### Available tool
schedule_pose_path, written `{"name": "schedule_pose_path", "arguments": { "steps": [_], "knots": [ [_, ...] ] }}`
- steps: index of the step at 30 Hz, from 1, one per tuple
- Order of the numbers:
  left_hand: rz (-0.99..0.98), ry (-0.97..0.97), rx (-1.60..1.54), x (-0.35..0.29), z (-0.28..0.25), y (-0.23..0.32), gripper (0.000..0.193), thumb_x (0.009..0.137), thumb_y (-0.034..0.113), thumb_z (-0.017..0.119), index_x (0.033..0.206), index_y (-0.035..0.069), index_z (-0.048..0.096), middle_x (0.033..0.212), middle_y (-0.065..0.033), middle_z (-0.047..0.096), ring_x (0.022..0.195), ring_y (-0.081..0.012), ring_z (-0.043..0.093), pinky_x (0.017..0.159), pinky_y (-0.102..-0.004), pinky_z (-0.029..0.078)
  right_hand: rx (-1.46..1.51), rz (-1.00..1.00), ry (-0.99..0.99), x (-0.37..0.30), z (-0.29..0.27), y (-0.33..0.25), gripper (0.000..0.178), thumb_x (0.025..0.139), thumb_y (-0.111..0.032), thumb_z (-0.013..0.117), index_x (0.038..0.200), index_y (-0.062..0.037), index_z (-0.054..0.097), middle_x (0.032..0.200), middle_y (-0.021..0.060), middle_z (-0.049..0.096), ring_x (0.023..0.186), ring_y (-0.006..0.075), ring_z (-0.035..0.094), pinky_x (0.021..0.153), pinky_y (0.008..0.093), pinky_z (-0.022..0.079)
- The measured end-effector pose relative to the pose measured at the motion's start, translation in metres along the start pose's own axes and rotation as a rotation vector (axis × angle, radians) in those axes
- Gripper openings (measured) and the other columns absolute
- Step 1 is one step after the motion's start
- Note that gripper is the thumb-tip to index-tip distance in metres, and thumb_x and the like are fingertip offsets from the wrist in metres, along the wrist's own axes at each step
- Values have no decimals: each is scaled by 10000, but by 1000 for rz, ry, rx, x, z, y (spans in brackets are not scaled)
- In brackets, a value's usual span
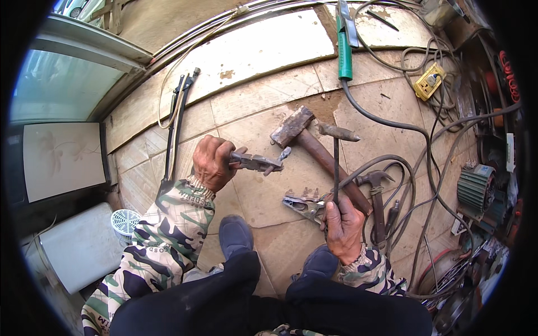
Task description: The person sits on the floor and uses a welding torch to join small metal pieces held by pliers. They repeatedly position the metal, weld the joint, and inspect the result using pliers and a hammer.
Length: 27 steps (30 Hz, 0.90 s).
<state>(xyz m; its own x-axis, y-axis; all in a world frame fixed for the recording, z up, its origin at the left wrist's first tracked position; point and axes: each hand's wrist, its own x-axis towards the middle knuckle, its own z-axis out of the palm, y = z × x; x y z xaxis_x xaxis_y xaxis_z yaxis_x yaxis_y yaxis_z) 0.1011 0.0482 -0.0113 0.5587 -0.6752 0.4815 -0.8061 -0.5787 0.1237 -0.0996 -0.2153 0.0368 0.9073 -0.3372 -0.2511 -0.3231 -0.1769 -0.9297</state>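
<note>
My left hand point(214, 159) is closed around the handles of a pair of pliers point(253, 162). A small silvery metal piece point(285, 153) shows at the pliers' jaws; how it is gripped is hard to make out. My right hand point(343, 227) is wrapped round the thin shaft of a chipping hammer point(339, 132), its pointed head up. Beneath that hammer lies a sledgehammer point(322, 151) with a rusty block head and brown handle. A welding ground clamp point(305, 208) rests on the tiles, close to my right hand.
A claw hammer point(376, 187) lies amid looped cables on the right. Farther off are a green-handled electrode holder point(344, 56) and a yellow outlet box point(430, 82). A green motor point(475, 187) stands at the right edge. Black metal rods point(179, 120) and a white basket point(125, 222) are at left.
</note>
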Motion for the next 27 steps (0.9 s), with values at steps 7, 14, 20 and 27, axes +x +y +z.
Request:
{"name": "schedule_pose_path", "arguments": {
  "steps": [7, 14, 20, 27],
  "knots": [
    [-591, -406, -404, -1, -6, 35, 434, 890, 289, 752, 1090, -12, 512, 836, -170, 587, 640, -292, 571, 597, -389, 482, 70, 126, -13, -18, -1, 5, 218, 1049, -147, 569, 893, 5, 578, 602, 41, 568, 500, 107, 560, 454, 289, 417],
    [-1016, -521, -956, -3, -42, 43, 340, 966, 319, 693, 1016, 35, 513, 755, -35, 503, 645, -142, 499, 617, -334, 445, 146, 183, -80, -33, 2, 4, 275, 1074, -204, 513, 901, 1, 575, 650, 42, 547, 522, 114, 543, 475, 276, 414],
    [-1109, -626, -1200, 4, -62, 61, 418, 827, 283, 875, 929, 53, 541, 772, -14, 612, 701, -110, 604, 630, -269, 521, 148, 197, -75, -41, 1, 9, 270, 1071, -206, 525, 895, -6, 566, 661, 43, 550, 523, 114, 543, 474, 270, 418],
    [-1257, -540, -1729, -5, -70, 83, 546, 748, 212, 919, 1059, 20, 513, 842, -129, 674, 719, -254, 718, 666, -400, 606, 255, 193, -28, -47, 4, 14, 263, 1052, -166, 562, 839, -12, 545, 591, 34, 550, 491, 100, 544, 445, 275, 408]
  ]
}}
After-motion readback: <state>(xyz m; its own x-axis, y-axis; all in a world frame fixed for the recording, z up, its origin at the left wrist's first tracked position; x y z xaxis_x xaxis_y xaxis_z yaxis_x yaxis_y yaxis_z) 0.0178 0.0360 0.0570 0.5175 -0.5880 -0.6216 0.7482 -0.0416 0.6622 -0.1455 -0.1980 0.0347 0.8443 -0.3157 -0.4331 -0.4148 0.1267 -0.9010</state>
